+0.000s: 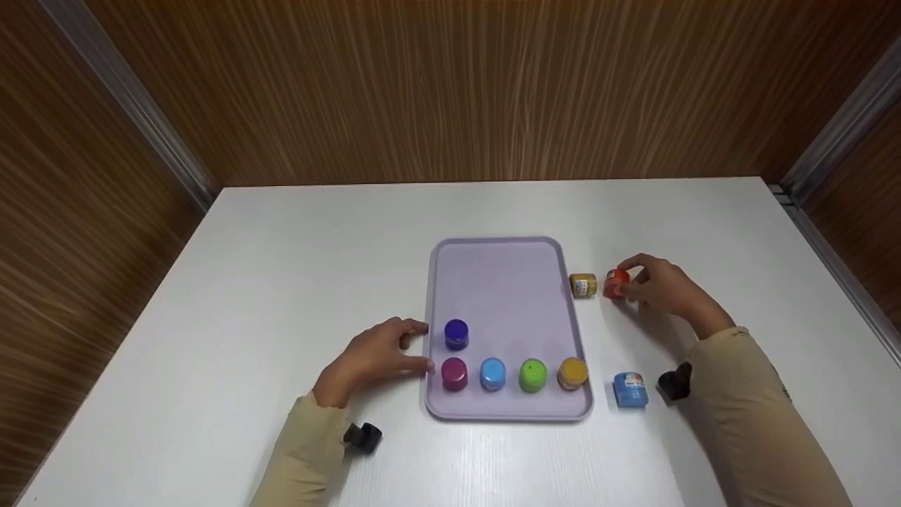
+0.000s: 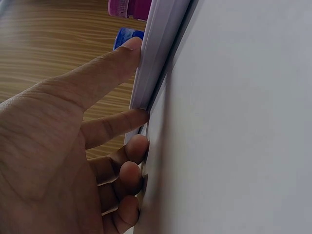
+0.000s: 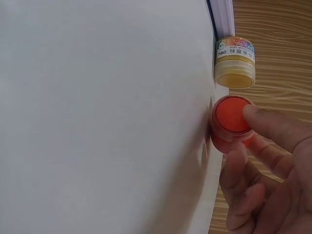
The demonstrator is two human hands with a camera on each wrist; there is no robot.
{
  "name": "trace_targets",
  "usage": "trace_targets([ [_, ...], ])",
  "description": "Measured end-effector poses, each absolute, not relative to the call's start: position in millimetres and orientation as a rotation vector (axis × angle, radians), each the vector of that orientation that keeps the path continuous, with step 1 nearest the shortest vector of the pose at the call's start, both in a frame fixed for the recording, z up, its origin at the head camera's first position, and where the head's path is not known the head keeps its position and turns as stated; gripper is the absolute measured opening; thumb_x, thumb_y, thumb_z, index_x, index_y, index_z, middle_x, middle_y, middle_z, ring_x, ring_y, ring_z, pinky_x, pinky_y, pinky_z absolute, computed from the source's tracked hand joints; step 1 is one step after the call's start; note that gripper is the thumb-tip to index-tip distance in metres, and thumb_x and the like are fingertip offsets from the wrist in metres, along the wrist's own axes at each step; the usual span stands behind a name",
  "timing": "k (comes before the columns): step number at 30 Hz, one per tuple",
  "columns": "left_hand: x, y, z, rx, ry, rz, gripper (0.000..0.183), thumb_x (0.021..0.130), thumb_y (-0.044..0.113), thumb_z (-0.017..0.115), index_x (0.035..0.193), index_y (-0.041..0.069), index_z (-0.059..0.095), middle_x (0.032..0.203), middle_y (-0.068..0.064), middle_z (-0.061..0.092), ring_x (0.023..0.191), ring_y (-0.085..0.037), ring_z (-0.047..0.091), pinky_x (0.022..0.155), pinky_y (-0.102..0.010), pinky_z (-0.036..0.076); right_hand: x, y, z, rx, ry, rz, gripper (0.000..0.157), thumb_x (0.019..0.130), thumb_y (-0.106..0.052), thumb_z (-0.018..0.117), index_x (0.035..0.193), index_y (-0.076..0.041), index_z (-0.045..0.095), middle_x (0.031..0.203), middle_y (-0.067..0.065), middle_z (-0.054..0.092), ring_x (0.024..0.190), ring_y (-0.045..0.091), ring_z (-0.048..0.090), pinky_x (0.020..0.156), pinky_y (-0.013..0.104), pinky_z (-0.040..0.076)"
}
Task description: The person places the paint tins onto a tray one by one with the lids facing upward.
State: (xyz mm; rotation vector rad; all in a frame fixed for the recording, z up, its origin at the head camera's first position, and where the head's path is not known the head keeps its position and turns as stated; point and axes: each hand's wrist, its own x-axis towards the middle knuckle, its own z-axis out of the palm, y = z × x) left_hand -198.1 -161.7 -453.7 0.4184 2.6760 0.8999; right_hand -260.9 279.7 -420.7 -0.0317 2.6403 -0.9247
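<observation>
My right hand (image 1: 664, 285) pinches a red paint jar (image 1: 615, 284) between thumb and fingers, just right of the tray; the right wrist view shows the thumb on its lid. Beside it a gold paint jar (image 1: 583, 284) lies on its side at the tray's right edge. With thumb and forefinger spread, my left hand (image 1: 380, 350) touches the left rim of the lilac tray (image 1: 503, 282); the other fingers curl loosely below in the left wrist view. Standing on the tray are paint jars: dark purple (image 1: 456, 334), magenta (image 1: 454, 374), light blue (image 1: 493, 373), green (image 1: 533, 375) and ochre (image 1: 572, 373).
A blue paint jar (image 1: 630, 390) lies on its side on the white table (image 1: 317, 253), right of the tray and near my right sleeve. Wood-grain panels (image 1: 479, 91) rise behind the table and at both sides.
</observation>
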Motion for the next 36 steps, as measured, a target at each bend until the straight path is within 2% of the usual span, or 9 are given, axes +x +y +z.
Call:
trace_targets([
  [10, -198.7, -161.8, -453.7, 0.440, 2.671, 0.903, 0.066, 0.073, 0.045, 0.080, 0.129, 0.016, 0.061, 0.087, 0.000, 0.051, 0.080, -0.014, 0.045, 0.070, -0.031, 0.036, -258.7, 281.9, -419.2, -0.049, 2.639, -0.934, 0.048, 0.093, -0.024, 0.061, 0.132, 0.001, 0.046, 0.102, 0.018, 0.057, 0.079, 0.020, 0.058, 0.069, 0.027, 0.050],
  [26, -197.5, -162.4, -453.8, 0.413, 2.667, 0.904, 0.067, 0.072, 0.046, 0.080, 0.129, 0.018, 0.061, 0.089, 0.001, 0.052, 0.082, -0.014, 0.046, 0.072, -0.030, 0.038, -257.4, 284.2, -417.7, -0.066, 2.599, -0.870, 0.054, 0.095, -0.039, 0.058, 0.131, 0.002, 0.052, 0.102, 0.016, 0.061, 0.081, 0.020, 0.056, 0.069, 0.029, 0.046],
  [30, -197.3, -162.8, -454.1, 0.409, 2.669, 0.898, 0.066, 0.072, 0.046, 0.080, 0.129, 0.019, 0.061, 0.089, 0.001, 0.052, 0.082, -0.014, 0.046, 0.072, -0.030, 0.037, -257.4, 285.4, -418.8, -0.095, 2.606, -0.873, 0.054, 0.097, -0.037, 0.055, 0.131, 0.004, 0.053, 0.096, 0.014, 0.063, 0.078, 0.018, 0.055, 0.066, 0.029, 0.045],
  [36, -198.5, -162.1, -454.4, 0.423, 2.672, 0.890, 0.066, 0.073, 0.046, 0.079, 0.130, 0.018, 0.061, 0.089, 0.002, 0.052, 0.083, -0.014, 0.046, 0.073, -0.031, 0.038, -256.1, 285.7, -418.9, -0.135, 2.630, -0.894, 0.050, 0.099, -0.033, 0.052, 0.132, 0.004, 0.052, 0.102, 0.017, 0.062, 0.078, 0.017, 0.057, 0.067, 0.028, 0.047],
])
